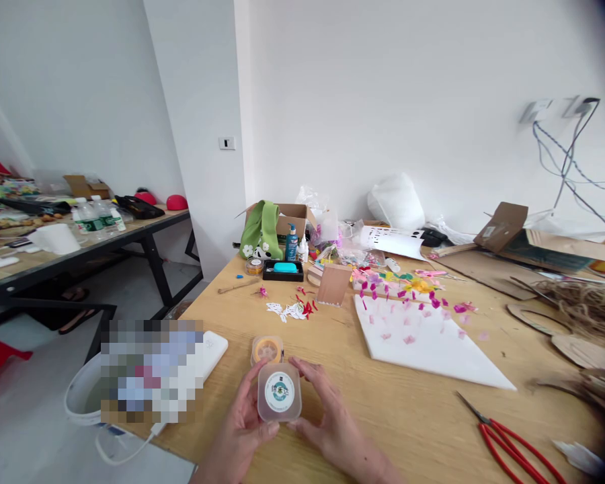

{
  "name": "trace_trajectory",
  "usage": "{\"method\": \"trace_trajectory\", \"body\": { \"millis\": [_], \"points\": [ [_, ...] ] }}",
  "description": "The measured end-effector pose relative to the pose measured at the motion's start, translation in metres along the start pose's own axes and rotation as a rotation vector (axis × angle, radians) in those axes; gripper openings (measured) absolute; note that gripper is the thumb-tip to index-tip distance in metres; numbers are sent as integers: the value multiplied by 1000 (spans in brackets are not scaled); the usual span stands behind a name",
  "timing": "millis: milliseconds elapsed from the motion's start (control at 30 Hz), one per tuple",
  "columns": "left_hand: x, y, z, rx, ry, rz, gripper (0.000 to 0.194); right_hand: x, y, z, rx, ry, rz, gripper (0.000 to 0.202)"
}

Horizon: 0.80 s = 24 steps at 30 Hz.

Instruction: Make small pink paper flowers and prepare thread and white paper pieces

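Between my two hands is a small translucent plastic box [293, 405] with a round white and green label on its lid. My left hand [245, 413] grips its left side, the thumb at the lower edge. On the other side, my right hand [325, 410] has its fingertips at the upper right corner and its thumb at the lower right. Just behind it on the table sits another clear box [267, 350] with an orange ring-shaped spool inside, partly hidden by the held box and my left fingers.
Red-handled scissors [504, 437] lie at right, near a white foam sheet [433, 356] with pink petals. A small wooden board [333, 285] stands behind white and red pieces [292, 310]. At left are a white power bank [216, 349] with a cable and a bucket [75, 403].
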State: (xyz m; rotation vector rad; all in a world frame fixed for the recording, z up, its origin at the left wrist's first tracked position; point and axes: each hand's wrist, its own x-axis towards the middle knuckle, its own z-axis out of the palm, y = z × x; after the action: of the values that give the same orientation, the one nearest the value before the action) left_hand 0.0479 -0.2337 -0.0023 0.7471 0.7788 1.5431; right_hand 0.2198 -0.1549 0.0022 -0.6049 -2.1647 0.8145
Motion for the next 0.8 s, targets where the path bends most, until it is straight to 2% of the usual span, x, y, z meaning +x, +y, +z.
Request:
{"method": "trace_trajectory", "body": {
  "millis": [467,800],
  "points": [
    [-2,6,5,7,42,-28,83,1,1,0,10,-6,6,76],
    [-1,2,-1,23,38,-41,85,0,0,0,-3,-21,20,78]
  ]
}}
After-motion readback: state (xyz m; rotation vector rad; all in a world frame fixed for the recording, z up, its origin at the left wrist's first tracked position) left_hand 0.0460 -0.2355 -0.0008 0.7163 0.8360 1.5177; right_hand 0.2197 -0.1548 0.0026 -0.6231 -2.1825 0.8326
